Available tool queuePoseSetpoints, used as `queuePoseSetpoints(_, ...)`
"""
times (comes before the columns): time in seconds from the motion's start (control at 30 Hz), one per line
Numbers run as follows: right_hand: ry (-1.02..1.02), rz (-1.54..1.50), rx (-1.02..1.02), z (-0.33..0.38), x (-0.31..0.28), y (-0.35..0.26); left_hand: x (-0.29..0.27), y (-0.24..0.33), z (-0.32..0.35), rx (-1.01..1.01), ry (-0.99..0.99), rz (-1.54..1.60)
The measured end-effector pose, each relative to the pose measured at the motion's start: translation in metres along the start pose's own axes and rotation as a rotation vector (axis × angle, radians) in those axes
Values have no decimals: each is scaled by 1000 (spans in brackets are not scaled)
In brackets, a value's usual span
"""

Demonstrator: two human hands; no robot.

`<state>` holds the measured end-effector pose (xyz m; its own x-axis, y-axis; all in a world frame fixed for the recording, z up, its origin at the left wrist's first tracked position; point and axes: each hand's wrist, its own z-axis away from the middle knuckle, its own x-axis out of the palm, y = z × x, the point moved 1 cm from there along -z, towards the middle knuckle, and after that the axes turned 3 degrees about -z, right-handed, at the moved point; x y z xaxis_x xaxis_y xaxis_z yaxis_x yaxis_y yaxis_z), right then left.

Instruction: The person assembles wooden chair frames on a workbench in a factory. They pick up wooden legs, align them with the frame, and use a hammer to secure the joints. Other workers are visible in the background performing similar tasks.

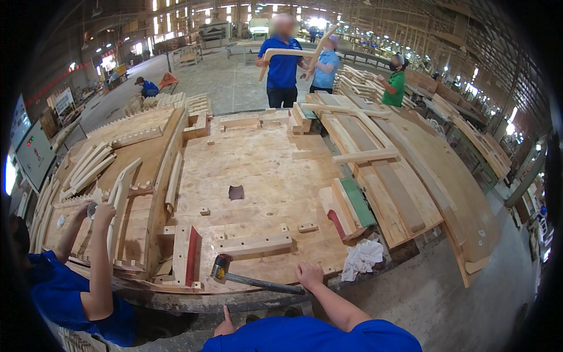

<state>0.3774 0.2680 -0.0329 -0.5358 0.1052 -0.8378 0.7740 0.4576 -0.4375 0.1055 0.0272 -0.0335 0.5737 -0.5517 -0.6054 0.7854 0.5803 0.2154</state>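
Observation:
My right hand (pixel 309 274) rests curled on the near edge of the wooden workbench (pixel 270 161); nothing shows in its fingers. Just beside it ends the dark handle of a mallet (pixel 258 283), whose black and yellow head (pixel 220 267) lies on the bench to the left. Low in front of my body is my left hand (pixel 224 326), one digit stretched out and the rest mostly hidden by my blue sleeve. Beyond the mallet lies a wooden block with dark holes (pixel 254 243). A red-faced wooden block (pixel 191 256) stands to its left, and a crumpled white cloth (pixel 362 260) lies right of my hand.
At my left a co-worker's hands (pixel 101 212) work over curved wooden pieces (pixel 121 193). Across the bench a person in blue (pixel 282 64) holds up an angled wooden frame (pixel 288 53). A green-faced block (pixel 358 202) and a wooden frame (pixel 369 155) are at right.

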Motion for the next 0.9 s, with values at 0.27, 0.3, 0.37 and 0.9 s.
queuePoseSetpoints(0.27,45,29,-7,3,3,2,14,-13,-2,92,209,-20)
queuePoseSetpoints(0.3,49,20,-17,4,5,1,15,-15,-4,70,197,-18)
queuePoseSetpoints(0.37,57,18,-38,3,2,3,23,-18,-5,164,304,61)
queuePoseSetpoints(0.9,1,4,2,1,-3,-1,29,-22,-15,130,283,73)
